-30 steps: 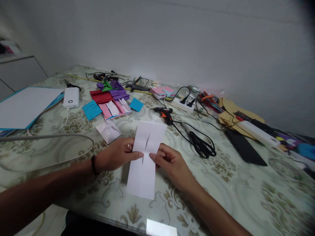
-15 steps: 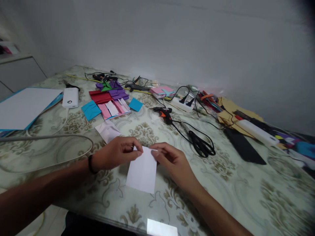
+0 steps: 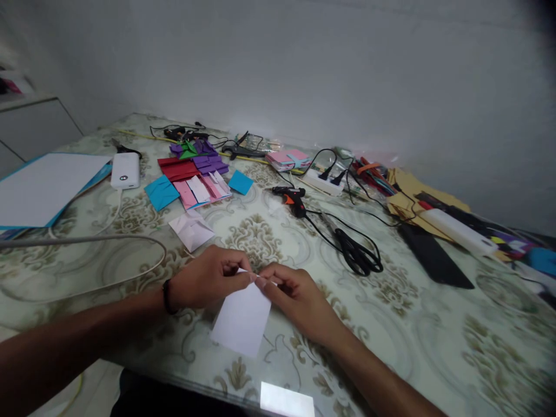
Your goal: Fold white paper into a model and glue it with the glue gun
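Observation:
A white sheet of paper [image 3: 243,321] slants over the patterned table between my hands. My left hand [image 3: 214,279], with a black band at the wrist, pinches its top edge between thumb and fingers. Right beside it, my right hand [image 3: 295,292] grips the same edge, and the two thumb tips almost meet. The fingertips behind the paper are hidden. Just beyond my left hand lies a folded white paper [image 3: 191,230]. Farther back are folded pink papers [image 3: 191,194], a red folded paper [image 3: 177,169] and blue squares [image 3: 161,193].
A black glue gun [image 3: 292,200] with a coiled cord [image 3: 358,252] lies beyond my right hand. Behind it sits a white power strip [image 3: 324,182]. A dark phone-like slab [image 3: 434,255] is at right. On the left are a white power bank [image 3: 125,170] and large sheets [image 3: 47,188].
Both hands have come closer together at the paper's top edge. The paper has moved slightly toward me and tilted, its lower end swinging left.

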`<state>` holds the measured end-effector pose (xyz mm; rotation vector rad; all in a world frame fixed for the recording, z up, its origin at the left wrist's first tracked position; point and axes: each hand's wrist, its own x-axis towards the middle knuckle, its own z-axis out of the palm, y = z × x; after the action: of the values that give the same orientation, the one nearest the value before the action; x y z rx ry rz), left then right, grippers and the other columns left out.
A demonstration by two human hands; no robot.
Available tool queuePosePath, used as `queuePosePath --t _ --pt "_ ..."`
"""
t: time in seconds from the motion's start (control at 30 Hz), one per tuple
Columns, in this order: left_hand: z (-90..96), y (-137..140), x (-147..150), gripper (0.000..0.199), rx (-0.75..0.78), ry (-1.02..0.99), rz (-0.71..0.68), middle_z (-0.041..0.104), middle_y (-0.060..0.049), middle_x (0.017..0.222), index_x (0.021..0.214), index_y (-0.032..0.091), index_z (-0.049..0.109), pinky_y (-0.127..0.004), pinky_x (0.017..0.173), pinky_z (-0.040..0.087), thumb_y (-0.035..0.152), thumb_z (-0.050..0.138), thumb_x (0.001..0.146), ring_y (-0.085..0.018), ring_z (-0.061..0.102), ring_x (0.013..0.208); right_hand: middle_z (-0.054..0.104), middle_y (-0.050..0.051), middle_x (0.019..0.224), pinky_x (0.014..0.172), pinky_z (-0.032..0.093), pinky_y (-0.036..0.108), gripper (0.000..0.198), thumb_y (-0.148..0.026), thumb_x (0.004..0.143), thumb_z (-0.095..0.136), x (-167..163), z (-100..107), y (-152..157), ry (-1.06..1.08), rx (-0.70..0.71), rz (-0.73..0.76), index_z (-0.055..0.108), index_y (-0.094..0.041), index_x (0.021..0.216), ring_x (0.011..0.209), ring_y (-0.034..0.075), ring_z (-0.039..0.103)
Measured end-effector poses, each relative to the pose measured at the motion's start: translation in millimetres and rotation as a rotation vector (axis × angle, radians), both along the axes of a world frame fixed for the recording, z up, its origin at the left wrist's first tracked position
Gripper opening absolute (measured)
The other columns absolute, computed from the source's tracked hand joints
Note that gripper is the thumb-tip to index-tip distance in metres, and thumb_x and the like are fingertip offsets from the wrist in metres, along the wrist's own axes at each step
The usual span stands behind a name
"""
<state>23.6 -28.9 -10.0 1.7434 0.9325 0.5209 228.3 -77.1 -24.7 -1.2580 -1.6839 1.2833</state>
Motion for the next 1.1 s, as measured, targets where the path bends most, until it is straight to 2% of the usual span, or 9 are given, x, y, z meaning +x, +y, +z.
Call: queuePosePath --t 0.17,0.27,0.4,0.5,0.6,0.67,0.8,0.9,1.1 --pt "5.1 -2 -1 0.024 -0.011 -0.01 -0.108 0.051 0.004 0.057 0.072 0.013 0.065 -0.019 0.048 0.028 0.031 0.06 0.087 -0.008 0.041 0.054 0.057 -0.002 0.056 0.05 0.033 0.022 0.035 -0.038 0.096 0.057 0 7 -3 -0.02 0.033 0.104 0.064 -0.015 0.071 0.052 0.009 0.047" --pt "9.5 4 -7 0.029 -0.049 -0.066 -0.136 0.056 0.002 0.059 0.074 0.012 0.066 -0.02 0.049 0.032 0.036 0.061 0.089 -0.009 0.047 0.055 0.064 0.001 0.058 0.051 0.039 0.022 0.035 -0.04 0.095 0.059 9 9 0 0.073 -0.046 0.164 0.066 -0.015 0.072 0.051 0.01 0.053" --pt "16.7 17 -19 0.029 -0.06 -0.17 -0.013 0.059 0.001 0.061 0.071 0.013 0.066 -0.02 0.05 0.034 0.036 0.065 0.088 -0.009 0.049 0.055 0.065 0.002 0.055 0.047 0.042 0.023 0.033 -0.044 0.091 0.065 28 10 8 0.214 -0.149 0.182 0.065 -0.016 0.072 0.046 0.011 0.054" --pt "18.0 21 -23 0.03 -0.035 -0.218 0.067 0.055 0.003 0.059 0.068 0.013 0.062 -0.02 0.049 0.032 0.035 0.066 0.087 -0.008 0.046 0.054 0.063 0.001 0.057 0.05 0.042 0.023 0.037 -0.046 0.093 0.061 34 10 12 0.223 -0.08 0.109 0.06 -0.017 0.07 0.049 0.011 0.052" --pt "13.6 14 -17 0.028 0.005 -0.148 -0.017 0.058 0.001 0.065 0.073 0.013 0.065 -0.02 0.053 0.035 0.035 0.063 0.089 -0.009 0.049 0.059 0.064 0.002 0.069 0.061 0.044 0.024 0.032 -0.045 0.097 0.056 26 9 11 0.173 0.01 0.051 0.062 -0.017 0.082 0.062 0.012 0.055" --pt "9.1 7 -9 0.028 0.049 -0.074 -0.071 0.058 0.001 0.067 0.077 0.013 0.067 -0.021 0.054 0.035 0.035 0.06 0.091 -0.01 0.049 0.061 0.06 0.0 0.07 0.061 0.042 0.024 0.026 -0.042 0.097 0.057 16 7 7 0.11 -0.002 0.049 0.063 -0.017 0.091 0.064 0.013 0.054" --pt "2.2 -4 2 0.019 0.149 0.077 -0.078 0.055 0.004 0.061 0.077 0.015 0.067 -0.021 0.051 0.03 0.025 0.056 0.089 -0.008 0.044 0.056 0.054 -0.002 0.062 0.057 0.036 0.023 0.025 -0.033 0.094 0.057 0 2 0 0.011 -0.026 0.085 0.06 -0.016 0.076 0.059 0.011 0.048" --pt "1.2 -6 3 0.013 0.178 0.088 -0.151 0.058 0.005 0.065 0.075 0.015 0.065 -0.02 0.057 0.034 0.015 0.055 0.083 -0.009 0.048 0.061 0.054 -0.003 0.062 0.056 0.034 0.023 0.018 -0.023 0.086 0.06 -4 2 -3 0.024 -0.018 0.081 0.058 -0.016 0.07 0.059 0.011 0.045" --pt "4.6 -3 -1 0.008 0.054 0.014 -0.264 0.046 0.007 0.057 0.07 0.015 0.058 -0.02 0.051 0.028 0.013 0.056 0.078 -0.007 0.037 0.054 0.046 -0.005 0.058 0.054 0.03 0.023 0.014 -0.014 0.074 0.059 -2 6 -4 0.065 0.008 0.112 0.054 -0.017 0.062 0.057 0.009 0.038"
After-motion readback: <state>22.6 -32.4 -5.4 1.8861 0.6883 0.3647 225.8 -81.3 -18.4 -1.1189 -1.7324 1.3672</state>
